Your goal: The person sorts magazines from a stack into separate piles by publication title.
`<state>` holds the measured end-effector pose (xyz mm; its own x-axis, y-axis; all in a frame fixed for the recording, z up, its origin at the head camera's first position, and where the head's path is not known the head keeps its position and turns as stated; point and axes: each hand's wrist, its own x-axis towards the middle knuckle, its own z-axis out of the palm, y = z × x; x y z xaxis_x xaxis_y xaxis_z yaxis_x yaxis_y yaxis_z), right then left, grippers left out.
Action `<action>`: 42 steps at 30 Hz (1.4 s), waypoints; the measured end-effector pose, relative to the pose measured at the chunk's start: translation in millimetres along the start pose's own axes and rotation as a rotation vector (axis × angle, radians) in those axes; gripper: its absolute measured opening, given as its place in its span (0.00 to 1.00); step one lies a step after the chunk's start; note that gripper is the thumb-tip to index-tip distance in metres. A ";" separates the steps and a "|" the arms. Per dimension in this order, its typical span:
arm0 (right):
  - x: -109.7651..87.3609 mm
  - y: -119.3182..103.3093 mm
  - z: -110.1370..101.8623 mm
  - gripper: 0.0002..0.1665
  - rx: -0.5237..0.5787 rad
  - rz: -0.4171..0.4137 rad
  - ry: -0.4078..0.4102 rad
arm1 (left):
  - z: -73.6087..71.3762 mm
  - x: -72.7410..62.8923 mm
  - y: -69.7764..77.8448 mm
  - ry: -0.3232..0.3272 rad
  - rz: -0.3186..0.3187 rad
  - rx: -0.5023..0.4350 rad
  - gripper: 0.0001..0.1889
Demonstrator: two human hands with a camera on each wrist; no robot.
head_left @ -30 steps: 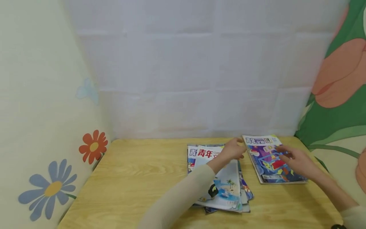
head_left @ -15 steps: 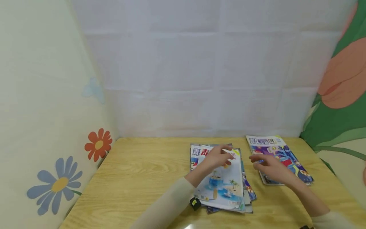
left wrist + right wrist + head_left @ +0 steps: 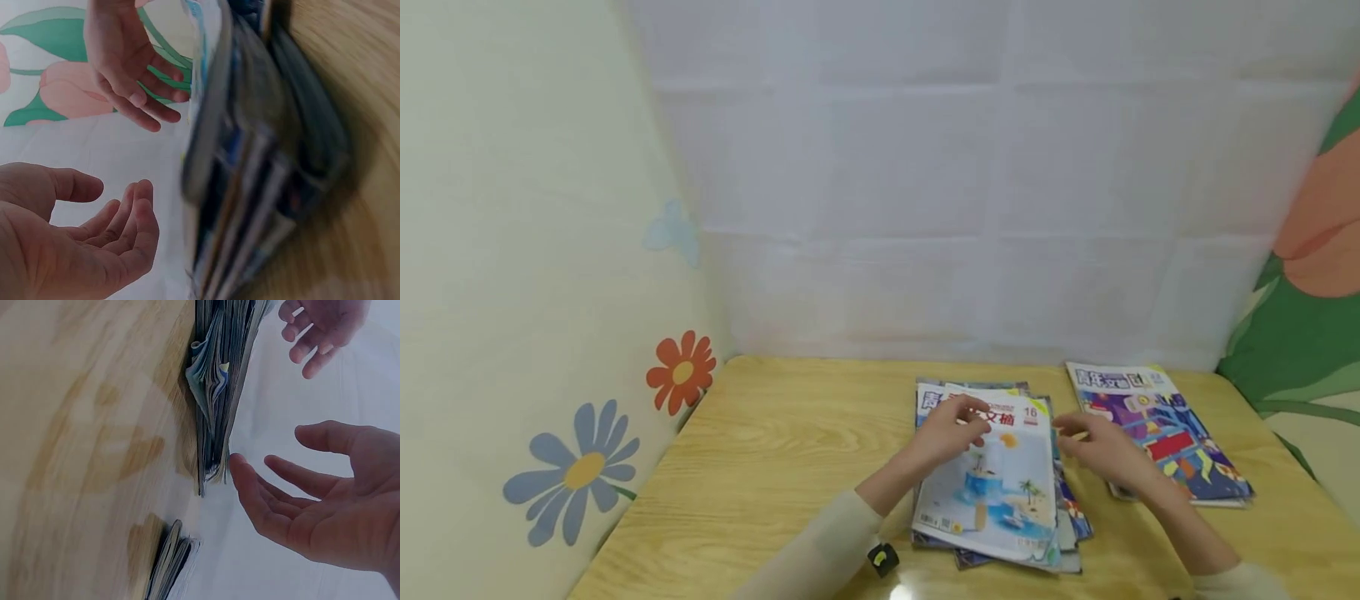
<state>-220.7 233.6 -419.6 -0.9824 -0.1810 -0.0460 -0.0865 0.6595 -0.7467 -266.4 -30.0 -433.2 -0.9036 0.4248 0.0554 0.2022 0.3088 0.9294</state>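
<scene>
A loose pile of magazines, its top one with a white-and-blue beach cover [image 3: 988, 500], lies near the middle of the table. Over its upper left part hovers my left hand [image 3: 951, 433], fingers loosely bent and nothing in them. My right hand [image 3: 1101, 446] is at the right edge of this pile, also holding nothing, its thumb and fingers apart. The left wrist view shows the pile's stacked page edges [image 3: 244, 187] beside my left hand [image 3: 81, 237]. In the right wrist view my right hand [image 3: 331, 500] has its fingertips close to the pile's edges [image 3: 219, 381].
A neater stack of magazines with a purple, colourful cover [image 3: 1157, 425] lies at the back right of the wooden table [image 3: 760, 467]. Behind the table hangs a white cloth [image 3: 880, 208]. Flower-printed panels [image 3: 572, 333] stand at both sides.
My right hand has moved left, from over the purple-cover stack to the beach-cover pile. The left hand has drawn back left from between the stacks. The view has shifted slightly left.
</scene>
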 end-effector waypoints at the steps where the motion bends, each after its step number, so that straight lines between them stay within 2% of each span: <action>1: 0.8 -0.3 0.9 0.26 0.012 0.022 -0.008 | -1.6 -1.6 -2.7 0.008 0.003 0.020 0.17; 7: 6.6 -0.3 6.2 0.29 0.051 0.133 -0.049 | -15.2 -7.7 -17.5 0.057 -0.003 0.130 0.18; 12: 10.6 1.9 7.5 0.30 0.025 0.159 -0.023 | -29.7 -4.2 -14.6 0.108 -0.041 0.188 0.21; 14: 11.2 3.6 9.3 0.31 0.038 0.167 -0.013 | -33.5 -4.0 -12.5 0.096 -0.077 0.224 0.23; 17: 13.5 6.6 12.6 0.31 0.053 0.181 -0.020 | -36.9 -5.2 -10.7 0.044 -0.115 0.275 0.26; 20: 17.0 9.6 14.9 0.30 0.040 0.223 -0.024 | -37.1 -6.6 -9.8 -0.004 -0.125 0.293 0.28; 23: 20.9 12.9 15.4 0.32 0.037 0.267 -0.025 | -35.6 -6.8 -9.4 -0.007 -0.123 0.294 0.27; 26: 24.4 17.3 15.2 0.33 0.043 0.287 -0.029 | -33.4 -5.4 -11.1 0.008 -0.121 0.270 0.26; 29: 25.6 21.0 16.2 0.31 0.058 0.285 -0.029 | -31.1 -3.7 -13.2 0.032 -0.150 0.209 0.24; 33: 21.9 20.2 18.6 0.27 0.072 0.212 -0.006 | -28.0 -1.2 -12.7 0.081 -0.213 0.098 0.22; 36: 17.5 14.1 20.0 0.27 0.049 0.141 0.036 | -26.7 0.4 -11.2 0.099 -0.234 0.037 0.21; 39: 14.6 7.4 20.3 0.32 0.023 0.089 0.054 | -26.7 0.7 -9.6 0.110 -0.244 -0.037 0.19; 42: 12.7 3.7 20.1 0.38 0.078 0.069 0.015 | -27.2 1.5 -8.6 0.127 -0.248 -0.161 0.19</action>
<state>-230.1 219.1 -436.3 -0.9880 -0.1260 -0.0895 -0.0063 0.6113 -0.7913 -279.7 -55.2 -431.2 -0.9598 0.2408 -0.1441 -0.0830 0.2469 0.9655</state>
